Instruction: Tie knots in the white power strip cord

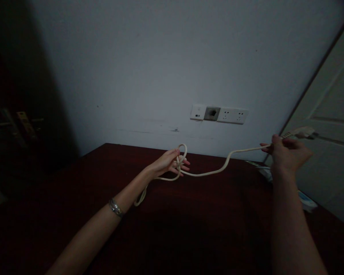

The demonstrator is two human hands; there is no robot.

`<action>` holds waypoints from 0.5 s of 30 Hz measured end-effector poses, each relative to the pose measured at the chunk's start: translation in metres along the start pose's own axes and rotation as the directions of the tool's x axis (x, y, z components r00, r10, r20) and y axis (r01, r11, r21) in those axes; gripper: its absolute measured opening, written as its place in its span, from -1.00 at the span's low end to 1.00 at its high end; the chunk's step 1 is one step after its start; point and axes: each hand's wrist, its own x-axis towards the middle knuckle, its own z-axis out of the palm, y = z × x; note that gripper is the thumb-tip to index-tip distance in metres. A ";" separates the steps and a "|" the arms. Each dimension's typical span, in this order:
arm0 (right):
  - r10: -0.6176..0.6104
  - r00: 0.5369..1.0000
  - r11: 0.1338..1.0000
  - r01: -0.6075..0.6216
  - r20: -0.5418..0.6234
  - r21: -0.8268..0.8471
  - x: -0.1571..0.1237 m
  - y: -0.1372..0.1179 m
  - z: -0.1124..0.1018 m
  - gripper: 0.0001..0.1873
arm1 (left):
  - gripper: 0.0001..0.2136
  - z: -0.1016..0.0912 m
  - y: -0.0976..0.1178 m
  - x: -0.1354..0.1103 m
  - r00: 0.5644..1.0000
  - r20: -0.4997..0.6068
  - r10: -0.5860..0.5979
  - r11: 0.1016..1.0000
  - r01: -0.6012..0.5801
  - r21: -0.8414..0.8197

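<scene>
A white power cord (206, 174) stretches between my two hands above a dark red tabletop (189, 221). My left hand (172, 162), in the middle, holds looped turns of the cord between thumb and fingers, and its other fingers are spread below. Another bend of the cord hangs beneath my left wrist. At the right, my right hand (288, 152) pinches the cord just behind its plug (304, 132). The plug points to the right, its prongs in the air. A patterned bracelet (115, 207) is on my left forearm.
On the pale wall, a row of sockets (232, 115) and switch plates sits above the table's back edge. Thin packets (306, 200) lie at the table's right side by a white panelled door (329, 114). A dark door with a handle (25, 122) stands left.
</scene>
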 end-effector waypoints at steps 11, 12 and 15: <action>0.025 0.993 0.999 -0.020 0.113 -0.046 -0.014 -0.002 0.011 -0.69 | -0.55 0.019 0.008 -0.011 0.997 0.076 -0.032 0.784 -0.022 0.620; 0.028 0.993 0.999 -0.024 0.111 -0.041 -0.014 0.000 0.011 -0.70 | -0.53 0.022 0.012 -0.014 0.996 0.083 -0.019 0.754 -0.040 0.656; 0.080 0.993 0.996 -0.082 0.091 0.024 -0.011 0.002 0.009 -0.80 | -0.44 0.029 0.024 -0.022 0.997 0.076 -0.006 0.737 -0.047 0.675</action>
